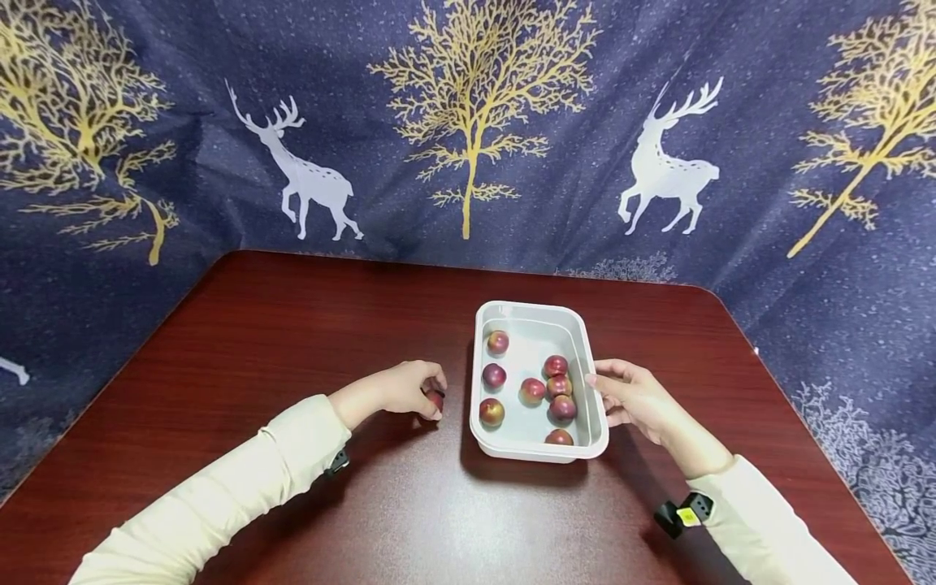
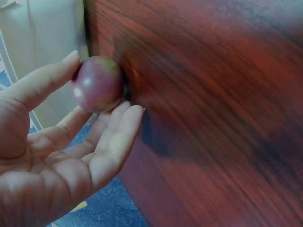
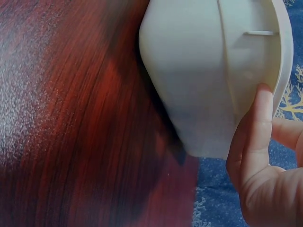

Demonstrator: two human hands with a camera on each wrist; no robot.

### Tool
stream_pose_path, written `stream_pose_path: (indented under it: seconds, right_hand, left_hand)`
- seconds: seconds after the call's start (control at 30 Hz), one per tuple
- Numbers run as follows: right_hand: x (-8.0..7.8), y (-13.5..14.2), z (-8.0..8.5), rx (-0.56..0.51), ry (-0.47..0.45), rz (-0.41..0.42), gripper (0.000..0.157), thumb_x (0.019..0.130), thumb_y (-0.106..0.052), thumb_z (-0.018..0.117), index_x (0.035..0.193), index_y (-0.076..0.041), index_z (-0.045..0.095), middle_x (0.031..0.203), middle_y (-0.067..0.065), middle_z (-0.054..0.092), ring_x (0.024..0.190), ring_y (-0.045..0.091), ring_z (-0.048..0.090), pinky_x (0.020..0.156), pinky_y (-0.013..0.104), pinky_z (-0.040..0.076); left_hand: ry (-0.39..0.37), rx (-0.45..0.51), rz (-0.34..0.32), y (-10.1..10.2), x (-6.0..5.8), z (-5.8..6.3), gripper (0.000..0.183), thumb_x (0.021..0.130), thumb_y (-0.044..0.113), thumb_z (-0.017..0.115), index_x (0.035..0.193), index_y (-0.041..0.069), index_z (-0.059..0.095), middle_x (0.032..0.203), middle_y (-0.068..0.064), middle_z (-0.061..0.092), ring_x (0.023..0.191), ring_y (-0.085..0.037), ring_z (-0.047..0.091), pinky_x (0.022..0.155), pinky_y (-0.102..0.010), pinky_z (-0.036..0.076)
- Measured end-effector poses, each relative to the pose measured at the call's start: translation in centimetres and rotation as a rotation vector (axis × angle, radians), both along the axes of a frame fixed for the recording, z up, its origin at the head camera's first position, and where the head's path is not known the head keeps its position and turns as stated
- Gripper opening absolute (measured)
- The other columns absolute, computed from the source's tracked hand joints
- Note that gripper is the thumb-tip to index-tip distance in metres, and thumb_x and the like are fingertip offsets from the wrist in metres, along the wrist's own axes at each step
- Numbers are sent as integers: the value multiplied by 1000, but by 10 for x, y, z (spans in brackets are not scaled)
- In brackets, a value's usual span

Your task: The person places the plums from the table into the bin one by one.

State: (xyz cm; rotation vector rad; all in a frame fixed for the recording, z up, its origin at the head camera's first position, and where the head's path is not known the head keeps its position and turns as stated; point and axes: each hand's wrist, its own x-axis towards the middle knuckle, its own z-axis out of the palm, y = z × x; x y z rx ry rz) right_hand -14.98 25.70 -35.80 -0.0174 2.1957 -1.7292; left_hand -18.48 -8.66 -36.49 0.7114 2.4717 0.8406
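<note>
Between thumb and fingers, my left hand pinches a purple-red plum with a greenish patch, just left of a white plastic container. In the head view the hand partly covers that plum. My right hand holds the container's right side, thumb at the rim and fingers against the outer wall under it. Several plums lie inside: some along the left wall, such as a yellowish-red plum, and others grouped to the right, such as a dark red plum.
Both hands work over a glossy reddish-brown wooden table. Behind it hangs a dark blue cloth printed with golden trees and white deer. A black strap device is on the right wrist.
</note>
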Motion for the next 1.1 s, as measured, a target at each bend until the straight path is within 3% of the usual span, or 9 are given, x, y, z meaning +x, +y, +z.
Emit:
stream_pose_path:
  seconds: [0.17, 0.3, 0.47, 0.7, 1.1]
  right_hand:
    - [0, -1, 0, 9, 2, -4, 52, 97, -16, 51, 136, 12, 32, 87, 1, 68, 70, 11, 67, 60, 31, 58]
    - [0, -1, 0, 5, 4, 1, 52, 97, -16, 50, 136, 13, 32, 86, 0, 68, 68, 10, 66, 62, 32, 58]
    - [0, -1, 0, -3, 8, 10, 52, 97, -16, 51, 135, 14, 31, 86, 1, 68, 68, 11, 66, 63, 33, 59]
    - [0, 0, 0, -2, 4, 13, 52, 97, -16, 51, 135, 14, 31, 85, 1, 68, 68, 10, 65, 63, 33, 59]
    - [0, -1, 0, -4, 4, 16, 52, 97, -16, 51, 135, 14, 31, 85, 0, 67, 66, 11, 65, 62, 33, 59]
  left_hand:
    - [-150, 93, 58, -4, 0, -3, 37, 74, 4, 73, 107, -3, 58, 96, -13, 64, 83, -15, 59, 65, -25, 49]
    - [-257, 151, 127, -7, -1, -7, 40, 77, 4, 72, 113, -4, 56, 102, -15, 65, 82, -14, 61, 64, -29, 53]
    - [-303, 204, 187, -9, 0, -8, 43, 79, 4, 71, 117, -5, 54, 106, -17, 62, 84, -15, 60, 68, -31, 56]
    - [-375, 304, 264, -12, -2, -10, 49, 81, 2, 69, 123, -8, 46, 98, -15, 60, 82, -16, 62, 75, -38, 58]
    - [-444, 452, 306, -18, -6, -8, 58, 83, 3, 66, 131, -8, 37, 110, -22, 55, 90, -20, 62, 80, -45, 56]
